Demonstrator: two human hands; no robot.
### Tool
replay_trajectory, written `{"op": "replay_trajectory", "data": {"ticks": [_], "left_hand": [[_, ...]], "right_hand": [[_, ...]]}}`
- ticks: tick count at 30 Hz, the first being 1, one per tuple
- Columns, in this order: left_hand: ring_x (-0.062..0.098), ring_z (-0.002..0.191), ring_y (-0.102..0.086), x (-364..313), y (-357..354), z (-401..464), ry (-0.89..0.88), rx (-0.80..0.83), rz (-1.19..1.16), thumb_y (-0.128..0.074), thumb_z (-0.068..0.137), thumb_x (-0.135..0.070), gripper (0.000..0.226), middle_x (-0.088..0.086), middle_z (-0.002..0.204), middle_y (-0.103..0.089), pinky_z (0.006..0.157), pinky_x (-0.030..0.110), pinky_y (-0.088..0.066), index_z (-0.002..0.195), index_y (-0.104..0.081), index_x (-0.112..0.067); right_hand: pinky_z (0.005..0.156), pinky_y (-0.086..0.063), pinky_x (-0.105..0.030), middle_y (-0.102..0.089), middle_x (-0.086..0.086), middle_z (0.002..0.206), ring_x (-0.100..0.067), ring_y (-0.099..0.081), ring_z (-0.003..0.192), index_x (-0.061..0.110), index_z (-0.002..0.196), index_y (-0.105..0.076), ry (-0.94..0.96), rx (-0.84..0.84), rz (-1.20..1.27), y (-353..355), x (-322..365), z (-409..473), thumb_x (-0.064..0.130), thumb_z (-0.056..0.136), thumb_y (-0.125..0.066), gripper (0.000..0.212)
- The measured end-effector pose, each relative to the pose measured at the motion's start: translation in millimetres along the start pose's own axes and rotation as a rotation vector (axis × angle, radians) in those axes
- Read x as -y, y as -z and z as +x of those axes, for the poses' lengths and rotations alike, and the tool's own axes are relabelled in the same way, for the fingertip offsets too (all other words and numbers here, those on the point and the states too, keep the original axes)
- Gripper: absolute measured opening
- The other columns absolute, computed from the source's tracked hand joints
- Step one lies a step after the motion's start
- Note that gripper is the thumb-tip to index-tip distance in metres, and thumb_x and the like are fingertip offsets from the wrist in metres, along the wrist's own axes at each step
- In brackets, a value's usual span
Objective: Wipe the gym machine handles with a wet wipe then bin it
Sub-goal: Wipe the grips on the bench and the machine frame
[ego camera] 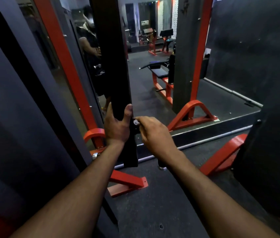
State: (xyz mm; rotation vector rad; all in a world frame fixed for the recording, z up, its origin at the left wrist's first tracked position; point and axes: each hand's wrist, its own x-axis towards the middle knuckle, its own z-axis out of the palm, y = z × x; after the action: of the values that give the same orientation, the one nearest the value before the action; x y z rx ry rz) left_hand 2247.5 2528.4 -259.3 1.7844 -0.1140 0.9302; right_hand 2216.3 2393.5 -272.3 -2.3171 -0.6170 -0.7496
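A tall black padded upright (pixel 113 66) of the gym machine stands in front of me at the centre. My left hand (pixel 117 125) grips its lower part, thumb up along the right edge. My right hand (pixel 154 134) pinches a small crumpled white wet wipe (pixel 136 122) and holds it against the black fitting on the upright's right side, just beside my left thumb. Two chrome handle ends (pixel 95 155) (pixel 161 167) show below my wrists; the rest of each handle is hidden by my forearms.
A large wall mirror (pixel 153 93) behind the machine reflects the gym, benches and a person. Red steel frame feet (pixel 127 184) (pixel 221 155) lie on the dark rubber floor. A black pad (pixel 271 160) stands at the right, and dark grey panels at the left.
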Motion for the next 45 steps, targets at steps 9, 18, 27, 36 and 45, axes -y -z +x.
{"op": "replay_trajectory", "data": {"ticks": [9, 18, 27, 36, 45], "left_hand": [[0.011, 0.109, -0.064, 6, -8, 4, -0.017, 0.006, -0.007, -0.052, 0.086, -0.076, 0.082, 0.002, 0.115, -0.071, 0.088, 0.013, -0.044, 0.124, -0.065, -0.004], [-0.003, 0.094, -0.056, 9, -13, 7, -0.035, -0.048, 0.066, -0.053, 0.089, -0.054, 0.067, 0.000, 0.101, -0.064, 0.080, 0.000, -0.035, 0.117, -0.065, 0.006], [-0.015, 0.068, -0.053, 15, -22, 9, -0.024, -0.088, 0.018, -0.054, 0.089, -0.066, 0.071, 0.005, 0.071, -0.056, 0.067, 0.002, -0.036, 0.091, -0.064, 0.004], [0.031, 0.070, -0.055, 27, -22, 13, 0.001, -0.158, 0.096, -0.043, 0.086, -0.085, 0.074, 0.028, 0.076, -0.056, 0.064, 0.032, -0.039, 0.081, -0.054, -0.012], [0.007, 0.061, -0.041, 16, -17, 3, 0.027, -0.196, 0.127, -0.040, 0.090, -0.081, 0.053, -0.009, 0.064, -0.040, 0.060, 0.035, -0.032, 0.070, -0.039, -0.032]], "right_hand": [[0.081, -0.047, -0.014, -0.073, 0.012, 0.099, -0.001, -0.067, 0.093, 0.019, 0.107, -0.073, -0.259, -0.162, 0.387, 6, -55, -23, 0.014, 0.103, -0.054, 0.020], [0.085, -0.047, -0.015, -0.073, 0.025, 0.077, 0.004, -0.065, 0.085, 0.027, 0.071, -0.074, -0.690, 0.090, 0.768, 7, -91, -12, 0.011, 0.099, -0.057, 0.037], [0.084, -0.053, -0.028, -0.077, 0.004, 0.091, -0.003, -0.068, 0.085, 0.018, 0.094, -0.076, -0.349, 0.314, 0.653, 20, -91, 56, 0.027, 0.097, -0.067, 0.013], [0.080, -0.051, -0.028, -0.073, -0.001, 0.086, -0.010, -0.065, 0.082, 0.012, 0.091, -0.074, -0.373, 0.644, 1.000, 1, -82, 82, 0.014, 0.092, -0.071, 0.004], [0.073, -0.048, -0.026, -0.067, -0.003, 0.079, -0.014, -0.062, 0.076, 0.015, 0.077, -0.070, -0.391, 0.696, 1.158, -4, -85, 69, 0.010, 0.095, -0.064, 0.020]]}}
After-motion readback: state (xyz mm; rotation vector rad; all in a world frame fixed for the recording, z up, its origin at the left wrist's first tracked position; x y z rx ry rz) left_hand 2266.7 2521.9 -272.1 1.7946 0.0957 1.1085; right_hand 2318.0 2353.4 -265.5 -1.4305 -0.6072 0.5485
